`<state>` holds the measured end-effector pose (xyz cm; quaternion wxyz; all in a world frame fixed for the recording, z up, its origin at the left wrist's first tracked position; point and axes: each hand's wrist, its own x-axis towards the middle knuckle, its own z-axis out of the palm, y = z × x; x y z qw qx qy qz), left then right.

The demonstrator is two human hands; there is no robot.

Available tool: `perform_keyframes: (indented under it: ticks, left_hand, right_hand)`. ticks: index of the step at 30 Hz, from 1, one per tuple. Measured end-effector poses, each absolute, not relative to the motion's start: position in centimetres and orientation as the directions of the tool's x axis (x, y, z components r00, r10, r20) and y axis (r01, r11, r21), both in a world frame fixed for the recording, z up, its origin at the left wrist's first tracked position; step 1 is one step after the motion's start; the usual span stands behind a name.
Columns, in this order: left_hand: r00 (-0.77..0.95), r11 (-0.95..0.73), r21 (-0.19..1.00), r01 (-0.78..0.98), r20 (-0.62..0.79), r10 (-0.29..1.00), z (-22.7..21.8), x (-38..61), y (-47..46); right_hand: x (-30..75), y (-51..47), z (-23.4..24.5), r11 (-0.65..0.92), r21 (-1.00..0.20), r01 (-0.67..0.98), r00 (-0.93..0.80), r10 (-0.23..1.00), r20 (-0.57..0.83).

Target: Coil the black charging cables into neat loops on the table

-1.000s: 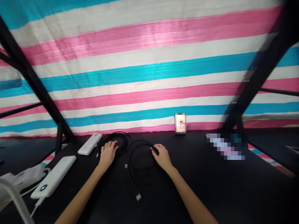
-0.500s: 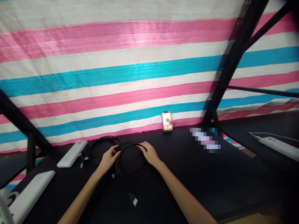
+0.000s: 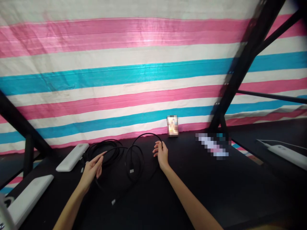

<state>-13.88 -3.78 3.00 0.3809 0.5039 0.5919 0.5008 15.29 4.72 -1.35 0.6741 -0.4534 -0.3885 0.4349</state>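
A black cable (image 3: pixel 143 158) lies in loose loops between my hands on the black tabletop. My left hand (image 3: pixel 91 171) pinches a stretch of it, with a tail coming out below the palm. Between thumb and forefinger, my right hand (image 3: pixel 162 155) grips the far side of a raised loop; its other fingers are curled loosely. One metal-tipped plug (image 3: pixel 131 171) rests inside the loops, and another plug (image 3: pixel 113 202) lies nearer me. Behind my left hand sits a second coiled black cable (image 3: pixel 117 156), partly hidden by that hand.
Two white power strips or similar long white devices (image 3: pixel 72 157) (image 3: pixel 32 199) lie at the left. A blurred upright card (image 3: pixel 173 126) and a blurred flat packet (image 3: pixel 213 146) stand farther back. Black frame posts (image 3: pixel 236 81) and striped sheeting (image 3: pixel 134 73) border the table.
My hands have moved apart, the left one leftward and nearer, the right one slightly rightward. The single cable loop has opened into several looser loops, and its plugs have shifted.
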Motion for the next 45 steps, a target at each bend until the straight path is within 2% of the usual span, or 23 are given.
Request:
perform_keyframes:
  ticks: [3,5,8,11,16,20,27,29,32,34,36,39,42,45]
  left_hand:
    - [-0.104,0.04,0.99,0.136,-0.026,0.994,1.8,-14.7,-4.3]
    - [-0.019,0.06,0.99,0.124,-0.058,0.998,1.5,-15.2,-4.5]
    - [0.05,0.057,0.985,0.165,-0.066,0.997,1.4,-15.3,-4.6]
    - [0.061,0.051,0.97,0.239,-0.068,0.996,1.5,-14.8,-4.5]
    - [0.066,0.015,0.936,0.351,-0.041,0.997,1.1,-14.5,-4.4]
    - [0.104,0.075,0.905,0.418,-0.13,0.986,1.2,-14.3,-4.6]
    - [0.211,0.055,0.863,0.502,-0.184,0.96,0.7,-12.1,-5.1]
    - [0.199,0.013,0.867,0.499,-0.129,0.972,0.3,-11.5,-5.1]
    - [0.155,-0.146,0.886,0.44,0.085,0.984,-0.1,-10.7,-5.2]
    - [0.122,-0.236,0.855,0.462,0.202,0.972,-0.1,-10.1,-5.3]
    - [0.12,-0.302,0.772,0.559,0.285,0.951,-0.1,-9.3,-5.4]
    - [0.236,-0.427,0.598,0.678,0.373,0.897,-0.2,-8.2,-5.7]
    - [0.358,-0.507,0.456,0.731,0.377,0.854,-0.7,-7.3,-6.1]
    - [0.376,-0.514,0.375,0.772,0.381,0.844,-1.2,-6.5,-6.4]
  right_hand:
    - [15.5,4.5,-1.4,0.192,-0.963,-0.187,0.284,0.949,0.134]
    - [15.3,4.2,-1.5,0.189,-0.979,-0.073,0.199,0.965,0.172]
    - [14.6,3.5,-1.7,0.239,-0.964,0.116,0.003,0.97,0.241]
    - [14.1,3.1,-1.8,0.288,-0.939,0.188,-0.126,0.955,0.268]
    - [14.0,3.6,-2.0,0.21,-0.974,0.087,-0.095,0.975,0.202]
    - [14.3,4.2,-2.2,0.199,-0.979,-0.038,-0.03,0.979,0.2]
    - [14.6,4.4,-1.8,0.223,-0.957,-0.183,0.094,0.973,0.209]
    - [14.5,4.3,-1.8,0.222,-0.963,-0.153,0.039,0.975,0.219]
    - [14.2,4.2,-1.9,0.231,-0.969,-0.091,-0.084,0.967,0.239]
    - [14.2,4.3,-2.1,0.238,-0.968,-0.08,-0.118,0.962,0.246]
    - [14.3,4.5,-2.1,0.24,-0.967,-0.088,-0.112,0.962,0.249]
    - [14.5,4.6,-2.2,0.242,-0.966,-0.088,-0.117,0.961,0.251]
    - [14.5,4.5,-2.2,0.245,-0.968,-0.057,-0.181,0.951,0.252]
    - [14.3,4.0,-2.1,0.265,-0.964,-0.036,-0.237,0.934,0.266]
